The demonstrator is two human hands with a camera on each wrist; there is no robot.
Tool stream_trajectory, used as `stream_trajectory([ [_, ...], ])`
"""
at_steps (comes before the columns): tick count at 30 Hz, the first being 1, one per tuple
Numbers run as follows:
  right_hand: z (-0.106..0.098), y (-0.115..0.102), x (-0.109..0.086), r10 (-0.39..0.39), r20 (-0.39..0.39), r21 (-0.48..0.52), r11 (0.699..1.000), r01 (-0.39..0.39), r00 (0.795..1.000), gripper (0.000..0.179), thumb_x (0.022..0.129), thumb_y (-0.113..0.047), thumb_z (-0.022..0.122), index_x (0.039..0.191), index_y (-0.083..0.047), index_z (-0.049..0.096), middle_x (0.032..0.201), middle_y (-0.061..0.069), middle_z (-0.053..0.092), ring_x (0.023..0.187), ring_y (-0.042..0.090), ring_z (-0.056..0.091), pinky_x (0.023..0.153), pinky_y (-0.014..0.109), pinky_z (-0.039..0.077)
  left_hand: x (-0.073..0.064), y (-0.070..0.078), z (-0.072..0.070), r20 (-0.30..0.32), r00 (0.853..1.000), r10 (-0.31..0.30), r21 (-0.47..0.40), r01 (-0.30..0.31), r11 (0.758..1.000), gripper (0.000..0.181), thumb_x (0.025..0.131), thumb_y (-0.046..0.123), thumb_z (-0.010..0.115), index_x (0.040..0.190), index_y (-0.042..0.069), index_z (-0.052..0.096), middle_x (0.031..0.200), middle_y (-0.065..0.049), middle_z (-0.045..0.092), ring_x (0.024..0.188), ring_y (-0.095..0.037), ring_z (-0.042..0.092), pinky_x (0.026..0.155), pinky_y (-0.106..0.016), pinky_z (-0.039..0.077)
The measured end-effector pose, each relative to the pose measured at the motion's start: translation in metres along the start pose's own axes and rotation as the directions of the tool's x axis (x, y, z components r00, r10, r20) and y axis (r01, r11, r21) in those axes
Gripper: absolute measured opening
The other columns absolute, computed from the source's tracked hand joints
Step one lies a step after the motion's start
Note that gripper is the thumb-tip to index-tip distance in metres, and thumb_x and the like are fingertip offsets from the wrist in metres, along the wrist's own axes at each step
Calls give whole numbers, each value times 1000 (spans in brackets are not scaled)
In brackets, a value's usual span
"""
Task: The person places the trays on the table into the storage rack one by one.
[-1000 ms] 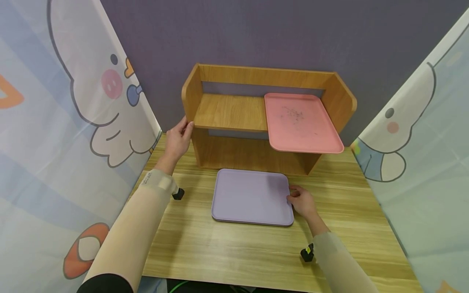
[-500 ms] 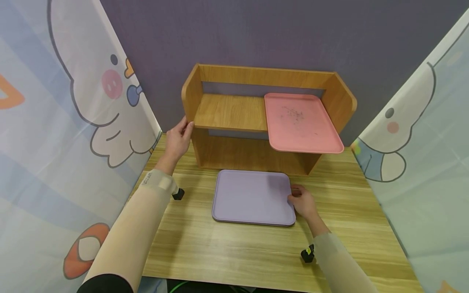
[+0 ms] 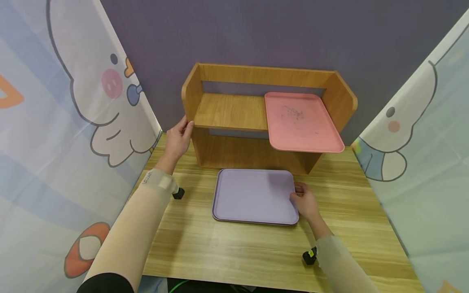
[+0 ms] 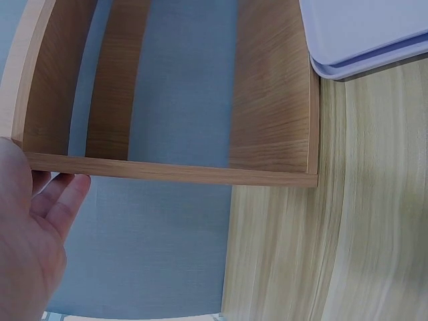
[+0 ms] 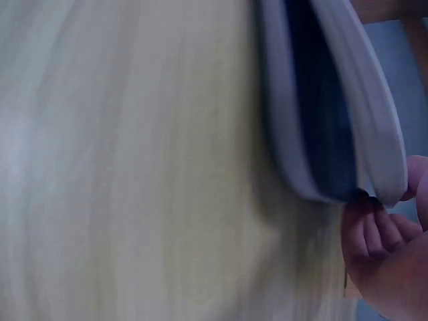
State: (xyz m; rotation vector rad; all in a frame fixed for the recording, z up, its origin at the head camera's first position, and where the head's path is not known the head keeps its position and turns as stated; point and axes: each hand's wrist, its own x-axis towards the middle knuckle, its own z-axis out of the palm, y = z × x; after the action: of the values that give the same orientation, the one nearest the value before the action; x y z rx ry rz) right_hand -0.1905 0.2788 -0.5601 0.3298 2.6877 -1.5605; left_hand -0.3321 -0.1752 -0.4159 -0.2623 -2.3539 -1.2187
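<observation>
Firstly, the worktop (image 3: 220,252) carries a wooden shelf (image 3: 231,110), and on its upper board lies a pink tray (image 3: 304,126), whose front part overhangs. Before the shelf, the upper purple tray (image 3: 253,195) lies over the lower purple tray (image 5: 282,100), a little to its right, with a gap between their rims at the right end. I suppose the upper purple tray is light, stiff plastic, rather smooth, so it may slide easily but hardly break. The short side's rim seems the best place to take it, thumb above and fingers beneath. Of the hands, the right (image 3: 305,202) pinches exactly this rim; the left (image 3: 177,140) grips the shelf's left side board.
</observation>
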Motion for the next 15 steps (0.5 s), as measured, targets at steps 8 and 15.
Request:
stream_trajectory([
  [8, -9, -11, -5, 101, 150, 272, 952, -139, 984, 54, 100, -10, 55, 148, 11, 40, 128, 24, 61, 98, 13, 62, 77, 19, 55, 0, -2, 0, -3, 1000, 8, -1, -8, 1000, 41, 106, 41, 52, 141, 22, 62, 127, -15, 71, 110, -30, 72, 86, -45, 62],
  [15, -20, -1, -8, 116, 332, 465, 843, -269, 936, 57, 105, -16, 52, 151, 11, 31, 95, -5, 66, 87, 7, 65, 75, 23, 59, 0, 0, 0, -5, 1000, 16, -8, -16, 1000, 39, 106, 40, 53, 140, 22, 63, 126, -14, 71, 111, -29, 72, 87, -44, 62],
])
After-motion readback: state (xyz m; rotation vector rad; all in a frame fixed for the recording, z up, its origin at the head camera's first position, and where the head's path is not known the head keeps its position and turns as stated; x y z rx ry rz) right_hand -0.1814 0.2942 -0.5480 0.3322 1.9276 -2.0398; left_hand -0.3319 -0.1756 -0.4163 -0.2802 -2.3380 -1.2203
